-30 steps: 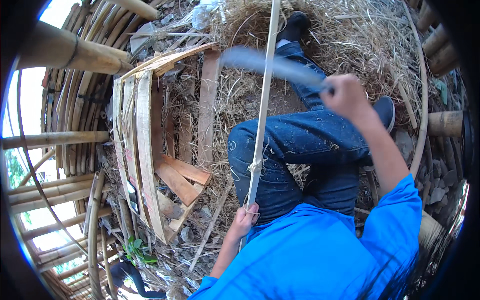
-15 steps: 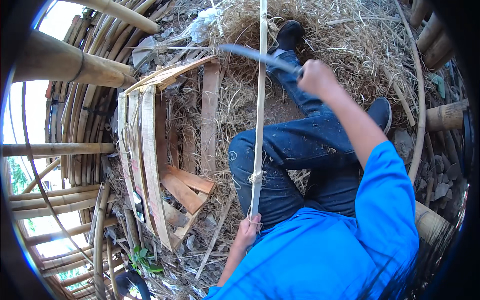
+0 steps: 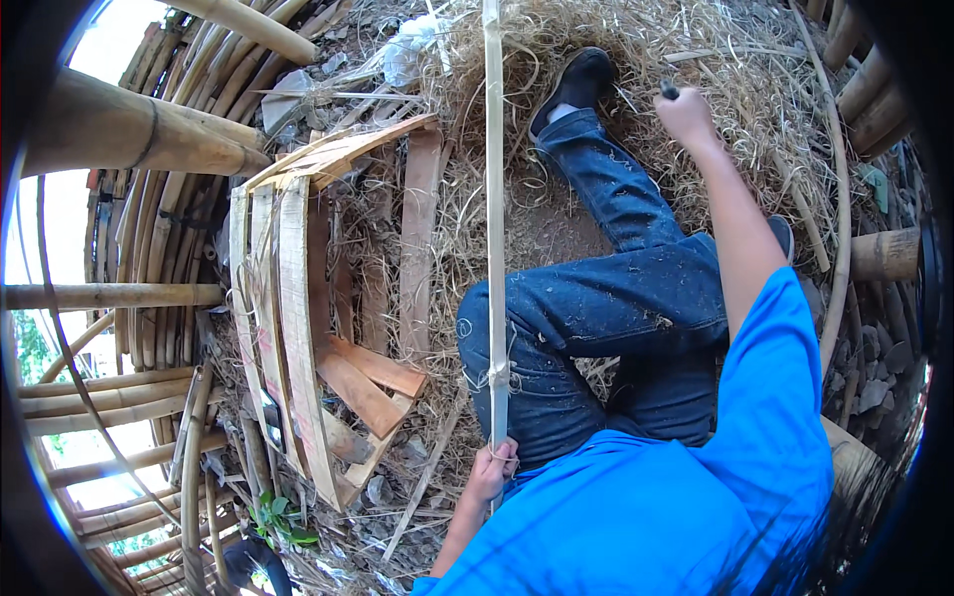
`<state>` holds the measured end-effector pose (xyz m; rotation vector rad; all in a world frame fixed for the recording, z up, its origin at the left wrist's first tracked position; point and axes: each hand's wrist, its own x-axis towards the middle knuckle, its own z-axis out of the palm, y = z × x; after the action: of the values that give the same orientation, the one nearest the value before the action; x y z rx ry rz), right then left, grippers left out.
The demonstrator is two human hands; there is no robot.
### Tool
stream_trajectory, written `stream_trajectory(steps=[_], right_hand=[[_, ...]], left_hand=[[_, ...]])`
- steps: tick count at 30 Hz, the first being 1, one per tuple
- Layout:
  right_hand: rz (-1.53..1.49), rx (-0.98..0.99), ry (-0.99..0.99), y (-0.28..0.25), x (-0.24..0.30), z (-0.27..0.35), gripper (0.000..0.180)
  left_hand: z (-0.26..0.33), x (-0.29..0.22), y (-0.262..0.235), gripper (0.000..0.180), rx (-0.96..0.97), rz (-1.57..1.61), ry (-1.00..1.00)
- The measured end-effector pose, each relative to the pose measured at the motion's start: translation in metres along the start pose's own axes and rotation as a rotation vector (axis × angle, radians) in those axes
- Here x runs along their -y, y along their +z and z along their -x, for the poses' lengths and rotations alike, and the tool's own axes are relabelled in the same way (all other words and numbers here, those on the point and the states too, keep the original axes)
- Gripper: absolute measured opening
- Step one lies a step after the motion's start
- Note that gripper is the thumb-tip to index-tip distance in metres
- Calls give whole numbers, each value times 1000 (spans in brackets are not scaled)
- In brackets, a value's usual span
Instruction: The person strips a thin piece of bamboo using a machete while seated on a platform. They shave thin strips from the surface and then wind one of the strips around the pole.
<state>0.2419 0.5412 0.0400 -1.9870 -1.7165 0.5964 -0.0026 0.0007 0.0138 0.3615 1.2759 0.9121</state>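
A long pale bamboo strip (image 3: 496, 219) stands nearly straight up the picture, passing over my bent left knee. My left hand (image 3: 490, 471) is closed around its lower end, beside my hip; a small knot shows on the strip above the hand. Raised off to the right, away from the strip, my right hand (image 3: 687, 116) grips a long-bladed knife by its dark handle (image 3: 669, 90). The blade cannot be made out clearly at this angle.
A broken wooden crate (image 3: 294, 248) with loose slats lies to my left. Dry shavings (image 3: 735, 199) cover the ground around my dark shoe (image 3: 578, 79). Bamboo poles (image 3: 109, 295) line the left side, and another pole (image 3: 889, 254) is at the right. Stones lie near it.
My right hand has swung up and to the right with the knife, away from the strip. The strip's upper part has shifted left. My left hand stays closed on its lower end.
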Motion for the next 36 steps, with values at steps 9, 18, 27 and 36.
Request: stream_trajectory(steps=[9,18,27,36], right_hand=[[195,315,-746,10,57,134,15],[163,131,-114,29,70,31,31],[100,19,10,33,45,44,29],[-164,78,-14,22,54,56,26]], left_hand=[[-2,0,-2,32,4,37,-34],[1,4,2,35,31,16,-13],[-10,-5,-11,36,116,66,-45],[-11,-1,-11,34,119,54,-41]])
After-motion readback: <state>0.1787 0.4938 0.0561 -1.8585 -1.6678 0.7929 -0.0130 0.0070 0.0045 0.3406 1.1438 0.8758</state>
